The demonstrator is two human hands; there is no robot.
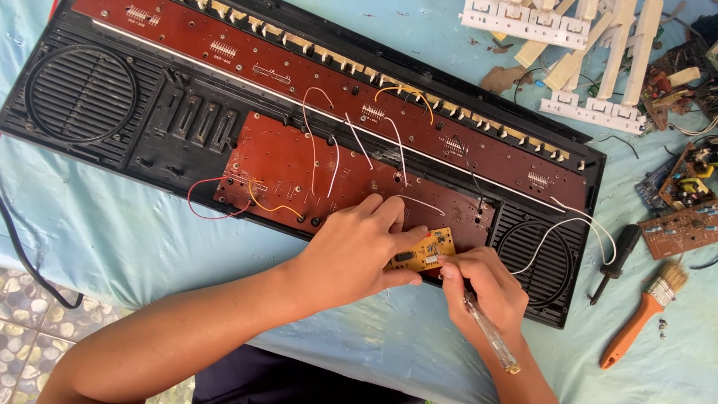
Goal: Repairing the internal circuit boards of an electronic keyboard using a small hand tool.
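While the opened keyboard case [299,112] lies flat on the pale blue cloth [112,232], both hands work at its near edge. The black case holds big brown boards [329,168] with thin white, red and orange wires [310,127] looped over them. A round speaker grille [81,93] sits at each end of the case.

The left hand [355,251] has its fingers bent, and the thumb and fingertips pinch a small yellow board [422,251]. This little board rests on the near edge of the case, just beside the right-hand grille. The right hand [482,288] is closed around a clear-handled screwdriver [490,333], held like a pencil. Its tip is hidden under the fingers, right at the yellow board.

On the cloth to the right lie a brush with an orange handle [639,318] and a black-handled tool [615,262]. A few tiny screws [662,325] lie near the brush. Farther off are more small boards [684,187] with parts on them. At the far side is a heap of white keys [591,45], lying loose beside the case. A black cord [26,262] runs off the cloth on the left.
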